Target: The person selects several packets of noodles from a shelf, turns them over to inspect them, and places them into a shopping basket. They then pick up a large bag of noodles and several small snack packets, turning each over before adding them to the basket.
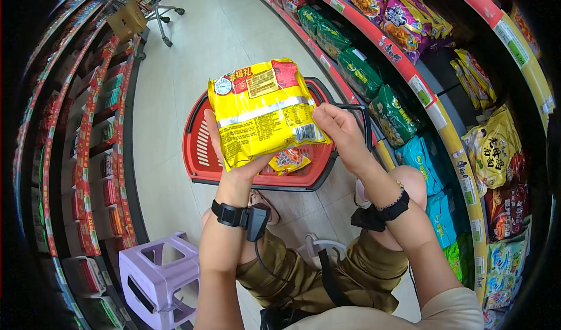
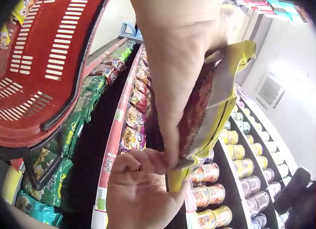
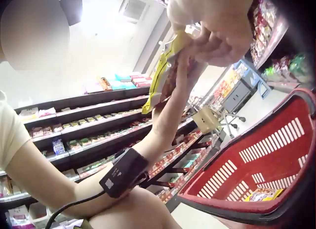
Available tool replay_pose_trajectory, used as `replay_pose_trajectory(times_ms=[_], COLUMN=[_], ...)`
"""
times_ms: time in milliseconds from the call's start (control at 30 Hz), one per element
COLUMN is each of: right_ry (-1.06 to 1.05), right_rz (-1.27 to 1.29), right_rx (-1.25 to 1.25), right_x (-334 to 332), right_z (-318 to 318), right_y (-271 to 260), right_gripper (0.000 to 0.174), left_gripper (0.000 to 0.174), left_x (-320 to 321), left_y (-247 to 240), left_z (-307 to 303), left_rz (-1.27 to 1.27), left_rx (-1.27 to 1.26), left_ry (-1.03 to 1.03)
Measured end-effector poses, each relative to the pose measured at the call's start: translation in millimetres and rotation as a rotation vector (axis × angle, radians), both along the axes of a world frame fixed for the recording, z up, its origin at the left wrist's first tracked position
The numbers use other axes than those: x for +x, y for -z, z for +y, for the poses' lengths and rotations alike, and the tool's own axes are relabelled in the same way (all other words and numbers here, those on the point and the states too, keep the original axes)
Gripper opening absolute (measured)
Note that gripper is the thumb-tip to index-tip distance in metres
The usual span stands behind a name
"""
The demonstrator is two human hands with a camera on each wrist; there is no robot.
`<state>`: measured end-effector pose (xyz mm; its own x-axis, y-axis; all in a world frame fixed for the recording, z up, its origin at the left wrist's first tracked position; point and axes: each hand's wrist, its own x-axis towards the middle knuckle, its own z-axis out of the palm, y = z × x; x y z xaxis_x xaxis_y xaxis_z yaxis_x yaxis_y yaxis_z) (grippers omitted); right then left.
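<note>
A yellow packet of instant noodles [image 1: 266, 114], its printed back with barcode turned up, is held above a red shopping basket [image 1: 193, 169]. My left hand [image 1: 242, 172] holds it from beneath, thumb along the left side; its other fingers are hidden under the packet in the head view. With thumb and fingers, my right hand [image 1: 345, 137] pinches the packet's right edge near the barcode. In the left wrist view, the two hands come close together at the packet's edge [image 2: 217, 115]. Inside the basket lies another colourful packet [image 1: 290, 162].
Shelves of bagged noodles [image 1: 403, 26] rise close on the right, green bags [image 1: 359, 73] along the bottom. Another shelf row [image 1: 87, 172] runs along the left. A lilac stool [image 1: 155, 260] stands at lower left. A shopping cart [image 1: 155, 6] with a cardboard box [image 1: 125, 20] stands farther up the aisle.
</note>
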<state>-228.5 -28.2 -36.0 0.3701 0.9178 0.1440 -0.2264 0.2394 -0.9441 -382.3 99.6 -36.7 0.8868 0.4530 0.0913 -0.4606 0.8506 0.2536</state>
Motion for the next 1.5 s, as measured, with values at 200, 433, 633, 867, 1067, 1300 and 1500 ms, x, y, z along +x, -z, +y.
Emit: replay_pose_trajectory(times_ms=[200, 433, 633, 867, 1067, 1300, 1500], right_ry=[0.03, 0.087, 0.091, 0.253, 0.493, 0.677, 0.722], right_rz=[0.079, -0.169, -0.274, -0.099, -0.09, -0.456, -0.636], right_rx=[0.025, 0.134, 0.102, 0.097, 0.08, 0.059, -0.059], right_x=[-0.9, -4.6, 4.0, 5.5, 17.1, 13.1, 19.6], right_z=[-0.9, -5.0, -5.1, 11.0, 10.6, 12.9, 8.1], right_y=[-8.2, -9.5, -3.5, 7.4, 14.7, 14.1, 8.7], right_gripper=[0.022, 0.027, 0.026, 0.018, 0.018, 0.019, 0.019], left_gripper=[0.085, 0.08, 0.083, 0.08, 0.057, 0.041, 0.044], left_x=[-0.5, -6.8, -13.6, -23.8, -1.8, 11.1, 12.0], left_y=[2.8, 2.5, 9.8, 41.0, 15.8, 14.1, 7.2], left_z=[5.1, 7.5, 12.9, 11.0, 4.9, -3.8, -3.3], left_rz=[-0.024, -0.136, -0.026, 0.103, 0.354, 0.654, 0.626], left_rx=[-0.003, 0.092, 0.112, 0.399, 0.533, 0.78, 0.873], left_ry=[0.006, -0.045, -0.137, -0.194, -0.11, -0.546, -0.639])
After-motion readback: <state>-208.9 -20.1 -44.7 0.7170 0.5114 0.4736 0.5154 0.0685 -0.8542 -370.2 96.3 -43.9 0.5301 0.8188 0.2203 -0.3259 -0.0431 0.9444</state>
